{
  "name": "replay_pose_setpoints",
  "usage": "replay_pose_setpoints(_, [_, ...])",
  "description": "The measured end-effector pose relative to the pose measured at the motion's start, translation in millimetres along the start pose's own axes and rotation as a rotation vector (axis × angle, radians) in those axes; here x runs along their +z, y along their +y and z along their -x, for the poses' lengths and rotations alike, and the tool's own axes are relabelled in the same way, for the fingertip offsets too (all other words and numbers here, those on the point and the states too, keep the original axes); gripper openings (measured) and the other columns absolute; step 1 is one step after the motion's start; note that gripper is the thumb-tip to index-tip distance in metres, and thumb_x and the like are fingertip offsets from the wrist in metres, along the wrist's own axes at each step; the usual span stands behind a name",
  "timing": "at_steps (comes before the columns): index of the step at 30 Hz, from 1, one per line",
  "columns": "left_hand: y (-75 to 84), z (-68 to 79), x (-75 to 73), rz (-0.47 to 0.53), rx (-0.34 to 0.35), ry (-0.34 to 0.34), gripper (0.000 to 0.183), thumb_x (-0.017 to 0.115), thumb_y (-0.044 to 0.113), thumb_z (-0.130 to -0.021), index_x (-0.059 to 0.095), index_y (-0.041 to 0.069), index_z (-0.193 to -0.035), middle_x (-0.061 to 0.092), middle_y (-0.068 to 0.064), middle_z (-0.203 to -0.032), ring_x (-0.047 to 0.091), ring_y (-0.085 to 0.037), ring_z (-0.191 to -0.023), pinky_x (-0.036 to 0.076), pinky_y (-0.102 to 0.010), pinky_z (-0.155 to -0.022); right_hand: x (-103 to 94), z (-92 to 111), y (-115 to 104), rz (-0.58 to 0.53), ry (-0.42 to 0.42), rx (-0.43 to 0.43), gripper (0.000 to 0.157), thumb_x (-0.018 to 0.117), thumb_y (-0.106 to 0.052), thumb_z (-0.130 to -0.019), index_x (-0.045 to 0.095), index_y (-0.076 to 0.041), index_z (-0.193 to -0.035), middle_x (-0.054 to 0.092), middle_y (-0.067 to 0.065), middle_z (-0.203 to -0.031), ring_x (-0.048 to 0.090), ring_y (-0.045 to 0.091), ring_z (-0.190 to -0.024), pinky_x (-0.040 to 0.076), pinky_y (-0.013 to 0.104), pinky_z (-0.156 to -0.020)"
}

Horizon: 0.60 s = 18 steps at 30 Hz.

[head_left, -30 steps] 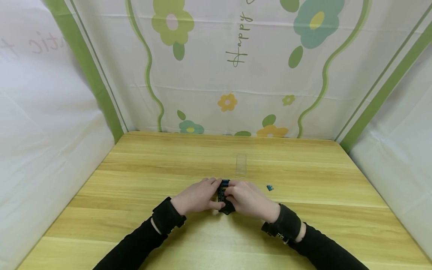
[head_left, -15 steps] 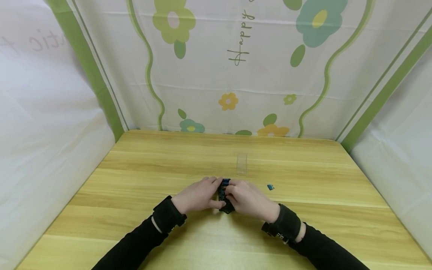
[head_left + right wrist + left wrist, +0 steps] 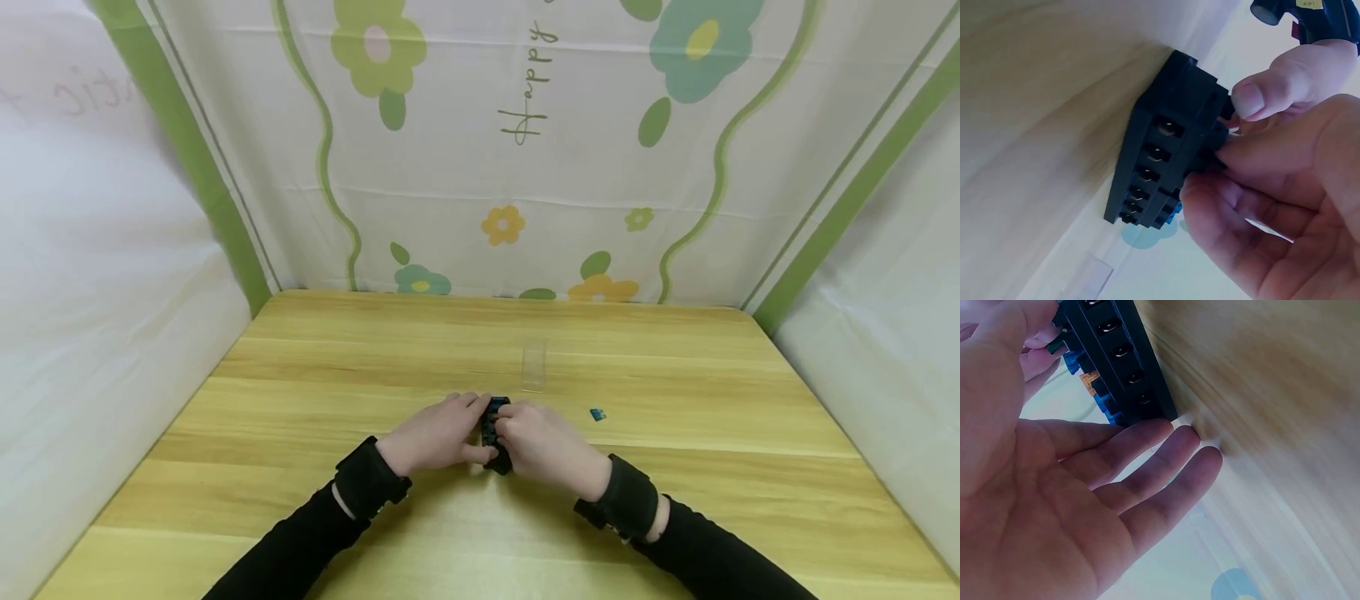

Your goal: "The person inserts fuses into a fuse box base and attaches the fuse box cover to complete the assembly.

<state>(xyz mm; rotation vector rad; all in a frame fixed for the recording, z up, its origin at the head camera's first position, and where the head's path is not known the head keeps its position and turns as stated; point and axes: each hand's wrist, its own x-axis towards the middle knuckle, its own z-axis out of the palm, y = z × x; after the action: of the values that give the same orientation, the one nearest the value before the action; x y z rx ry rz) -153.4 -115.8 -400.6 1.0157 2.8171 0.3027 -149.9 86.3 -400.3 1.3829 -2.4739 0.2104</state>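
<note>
A black fuse box [image 3: 498,462] stands on the table between both hands. My left hand [image 3: 435,433] steadies it, thumb at the near end and fingers at the far end. In the left wrist view, blue and orange blade fuses [image 3: 1089,381] sit along the top of the box, and metal terminals line its side. My right hand [image 3: 551,446] is over the box, thumb and fingertips together, pinching a small green fuse [image 3: 1055,345] at its top. In the right wrist view those fingertips hide most of what they hold.
Loose blue blade fuses [image 3: 597,414] lie on the wooden table [image 3: 360,358] to the right of the box. A clear flat plastic cover [image 3: 534,367] lies behind it. Printed white curtains [image 3: 450,167] enclose the back and sides.
My right hand and wrist have shifted slightly left over the fuse box. The left hand keeps its hold, and the box stays in place. The head view has shifted a little.
</note>
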Motion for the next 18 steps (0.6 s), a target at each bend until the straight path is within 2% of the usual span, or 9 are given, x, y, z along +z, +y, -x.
replay_pose_setpoints(9, [0.3,1.4,-0.3,0.020,-0.006,0.004,0.084,0.052,0.058,-0.091,0.031,-0.002,-0.147,0.044,-0.015,-0.139,0.043,-0.028,-0.125,0.037,-0.036,-0.100,-3.6,-5.6,-1.4,-0.009,-0.050,-0.014,0.029,0.062,0.002,-0.077,0.050,-0.020,-0.061,0.040,-0.010,-0.064,0.040,0.007,-0.057,0.030,0.018,-0.052])
replay_pose_setpoints(13, [0.3,1.5,-0.1,0.017,-0.011,0.003,0.085,0.052,0.059,-0.091,0.031,-0.001,-0.147,0.044,-0.014,-0.139,0.043,-0.028,-0.125,0.037,-0.036,-0.100,-4.1,-7.2,-0.1,-0.062,-0.066,0.002,0.031,0.062,0.004,-0.077,0.051,-0.020,-0.060,0.040,-0.010,-0.062,0.039,0.005,-0.055,0.031,0.015,-0.051])
replay_pose_setpoints(18, [0.1,1.2,-0.4,0.017,-0.008,0.008,0.085,0.052,0.059,-0.091,0.031,-0.001,-0.147,0.044,-0.014,-0.138,0.044,-0.028,-0.125,0.037,-0.035,-0.100,-6.8,-8.9,1.7,-0.136,-0.095,0.033,0.036,0.059,0.007,-0.078,0.045,-0.019,-0.056,0.035,-0.008,-0.057,0.031,0.005,-0.053,0.027,0.015,-0.048])
